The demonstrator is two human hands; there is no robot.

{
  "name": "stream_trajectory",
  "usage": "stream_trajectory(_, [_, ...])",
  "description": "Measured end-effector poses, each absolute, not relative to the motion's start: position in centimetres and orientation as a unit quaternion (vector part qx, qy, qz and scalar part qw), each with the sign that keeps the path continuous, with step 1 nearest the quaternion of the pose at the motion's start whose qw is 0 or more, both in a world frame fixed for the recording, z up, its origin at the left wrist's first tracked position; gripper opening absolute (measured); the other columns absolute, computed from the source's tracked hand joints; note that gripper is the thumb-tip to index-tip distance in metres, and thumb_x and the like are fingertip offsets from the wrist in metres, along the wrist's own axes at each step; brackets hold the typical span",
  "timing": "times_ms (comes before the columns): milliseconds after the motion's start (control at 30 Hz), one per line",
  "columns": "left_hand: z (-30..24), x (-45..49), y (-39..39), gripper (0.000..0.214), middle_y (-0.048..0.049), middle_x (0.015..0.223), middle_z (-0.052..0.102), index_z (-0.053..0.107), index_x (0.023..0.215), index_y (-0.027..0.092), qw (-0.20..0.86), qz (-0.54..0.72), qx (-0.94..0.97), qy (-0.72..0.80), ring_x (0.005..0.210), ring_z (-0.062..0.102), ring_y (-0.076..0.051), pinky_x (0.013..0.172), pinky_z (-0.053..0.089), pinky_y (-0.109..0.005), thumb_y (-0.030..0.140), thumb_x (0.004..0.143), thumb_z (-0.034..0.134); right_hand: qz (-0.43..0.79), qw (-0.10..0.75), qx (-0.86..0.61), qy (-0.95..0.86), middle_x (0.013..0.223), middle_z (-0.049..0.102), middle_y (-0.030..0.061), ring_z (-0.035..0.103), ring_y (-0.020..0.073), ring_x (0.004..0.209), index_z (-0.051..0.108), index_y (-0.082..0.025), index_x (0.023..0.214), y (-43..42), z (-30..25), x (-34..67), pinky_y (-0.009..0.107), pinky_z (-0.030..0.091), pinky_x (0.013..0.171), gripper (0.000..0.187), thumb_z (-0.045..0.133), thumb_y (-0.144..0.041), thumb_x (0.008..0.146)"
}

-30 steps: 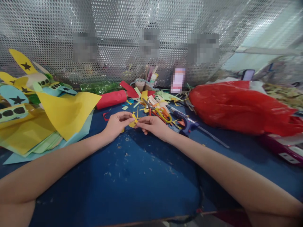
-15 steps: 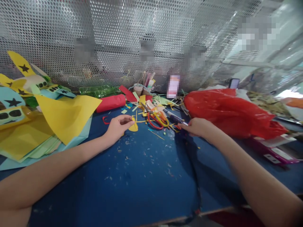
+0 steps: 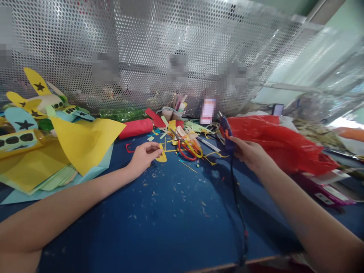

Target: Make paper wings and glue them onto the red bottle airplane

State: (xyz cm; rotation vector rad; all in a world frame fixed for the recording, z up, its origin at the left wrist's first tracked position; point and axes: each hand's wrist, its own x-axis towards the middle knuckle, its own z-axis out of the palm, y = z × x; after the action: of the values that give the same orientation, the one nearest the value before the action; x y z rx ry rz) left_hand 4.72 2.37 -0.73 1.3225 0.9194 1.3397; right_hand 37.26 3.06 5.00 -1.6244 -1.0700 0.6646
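View from the head camera, near to far. A blue table top point(image 3: 176, 223), flecked with paper crumbs, fills the foreground; both forearms reach over it toward 12 o'clock.

Left hand point(image 3: 143, 155): fingers curled together, with the thumb and forefinger tips closed on the edge of a yellow paper piece point(image 3: 162, 156). The piece lies flat on the table at 3 o'clock from the fingertips.

Right hand point(image 3: 247, 153): fingers wrapped tightly round the grip of a blue glue gun point(image 3: 226, 129). The gun is lifted clear of the table, its nozzle pointing to about 11 o'clock, and its dark cord point(image 3: 238, 204) hangs toward 6 o'clock.

Between the hands, scissors point(image 3: 189, 148) rest among coloured offcuts. At 9 o'clock from the left hand is a folded yellow sheet point(image 3: 85, 142) on a paper stack. A red paper roll point(image 3: 135, 127) lies at 12 o'clock from that hand. A red plastic bag point(image 3: 280, 140) sits at 3 o'clock from the right hand.

At the far edge a cup of pens point(image 3: 178, 107) stands before a perforated metal screen point(image 3: 170, 41), which closes the room behind.
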Motion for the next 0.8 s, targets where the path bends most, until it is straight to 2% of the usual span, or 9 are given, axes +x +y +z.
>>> stream_trajectory(133, [-0.7, 4.8, 2.4, 0.022, 0.0002, 0.071, 0.068, 0.063, 0.079, 0.016, 0.515, 0.567, 0.522, 0.376, 0.064, 0.065, -0.013, 0.073, 0.056, -0.032, 0.025, 0.063, 0.075, 0.471, 0.549, -0.593, -0.353, 0.063, 0.06, 0.0005, 0.055, 0.0086, 0.049, 0.061, -0.017, 0.073, 3.6, 6.0, 33.5, 0.017, 0.053, 0.047, 0.01, 0.059, -0.022, 0.082])
stream_trajectory(267, [-0.6, 4.6, 2.5, 0.021, 0.0, 0.071, 0.068, 0.063, 0.079, 0.016, 0.51, 0.577, 0.514, 0.377, 0.064, 0.065, -0.013, 0.075, 0.056, -0.033, 0.026, 0.065, 0.074, 0.519, 0.609, -0.495, -0.339, 0.066, 0.062, -0.0005, 0.059, 0.0088, 0.057, 0.056, -0.02, 0.072, 3.9, 6.5, 28.1, 0.018, 0.057, 0.057, 0.013, 0.059, -0.024, 0.083])
stream_trajectory(367, [-0.7, 4.4, 2.7, 0.019, -0.0003, 0.071, 0.067, 0.062, 0.079, 0.016, 0.48, 0.597, 0.509, 0.392, 0.066, 0.065, -0.014, 0.075, 0.056, -0.034, 0.027, 0.067, 0.072, 0.577, 0.585, -0.442, -0.36, 0.076, 0.066, 0.0029, 0.062, 0.0091, 0.064, 0.062, -0.018, 0.076, 3.6, 6.5, 24.7, 0.017, 0.057, 0.061, 0.011, 0.061, -0.027, 0.082])
stream_trajectory(567, [-0.8, 4.1, 3.2, 0.019, -0.0013, 0.074, 0.067, 0.062, 0.08, 0.016, 0.444, 0.621, 0.493, 0.417, 0.069, 0.065, -0.015, 0.075, 0.057, -0.034, 0.027, 0.067, 0.071, 0.538, 0.565, -0.447, -0.437, 0.078, 0.066, 0.0022, 0.058, 0.0096, 0.061, 0.063, -0.019, 0.075, 2.1, 4.2, 22.6, 0.019, 0.05, 0.05, 0.021, 0.076, -0.035, 0.069])
stream_trajectory(700, [-0.9, 4.1, 3.3, 0.018, -0.0011, 0.073, 0.067, 0.063, 0.079, 0.016, 0.445, 0.623, 0.488, 0.419, 0.068, 0.064, -0.014, 0.074, 0.057, -0.033, 0.026, 0.067, 0.071, 0.536, 0.538, -0.465, -0.455, 0.075, 0.063, 0.0, 0.054, 0.0103, 0.06, 0.062, -0.021, 0.079, 1.0, 2.7, 22.6, 0.022, 0.046, 0.05, 0.021, 0.072, -0.039, 0.072])
stream_trajectory(800, [-1.0, 4.1, 3.4, 0.018, -0.0011, 0.074, 0.068, 0.063, 0.08, 0.017, 0.439, 0.619, 0.494, 0.425, 0.067, 0.064, -0.014, 0.075, 0.057, -0.034, 0.027, 0.068, 0.071, 0.498, 0.492, -0.458, -0.547, 0.071, 0.059, -0.0006, 0.053, 0.0119, 0.063, 0.061, -0.021, 0.085, 0.4, 2.6, 22.4, 0.024, 0.045, 0.056, 0.023, 0.067, -0.041, 0.075])
